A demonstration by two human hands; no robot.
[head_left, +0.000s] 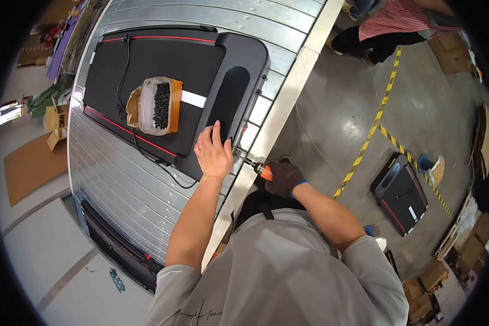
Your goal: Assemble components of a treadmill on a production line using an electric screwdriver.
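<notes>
A black walking treadmill (163, 81) with red side stripes lies flat on a roller conveyor (119, 185). My left hand (213, 152) is bare and presses flat on the treadmill's near corner, fingers together. My right hand (284, 178) wears a dark glove and grips an orange-handled screwdriver (258, 169), whose tip points at the treadmill's near edge. On the treadmill belt sits an open bag (158, 106) of small black screws, wrapped in brown tape.
A black cable (126, 76) runs over the belt and off the treadmill's side. Another treadmill (399, 194) lies on the floor at right, beside yellow-black floor tape (370, 136). A person in a striped top (391, 24) crouches at the far right. Cardboard boxes (462, 255) line the right.
</notes>
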